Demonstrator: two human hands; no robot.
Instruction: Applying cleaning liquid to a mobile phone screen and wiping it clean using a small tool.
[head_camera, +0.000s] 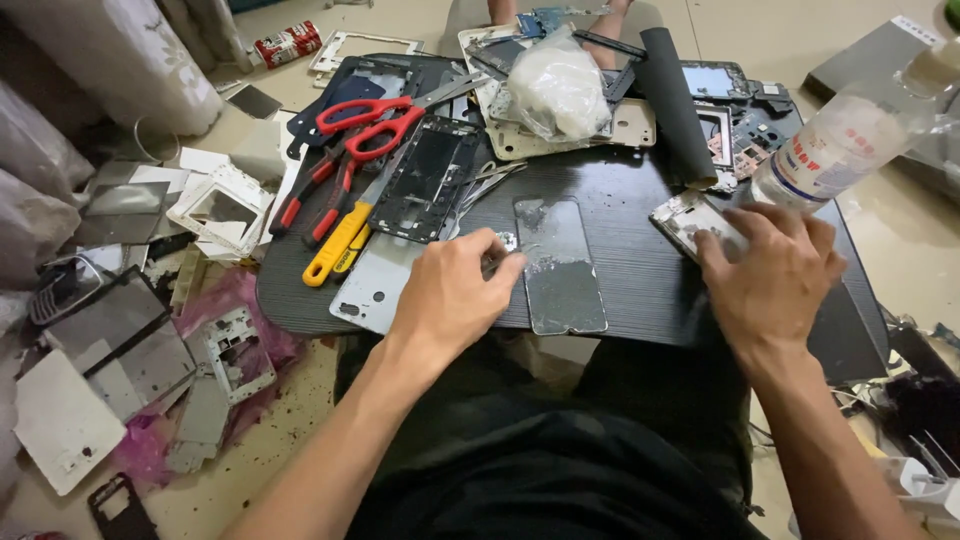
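On dark woodgrain board (620, 270): left hand (450, 295) grip pinching small metal bit (507, 242) beside flat glass panel (560, 265); right hand (775, 270) fingers spread over phone frame (685, 220).

A makeshift phone-repair spot on the floor of a home.

A low dark bench (640, 270) sits over the person's lap, heaped with stripped phone frames (432, 180), a bare screen panel (560, 265), red-handled scissors (370, 125) and a yellow-handled screwdriver (335, 245). More phone shells and panels litter the tiled floor (250, 480), beside a curtain (120, 60).
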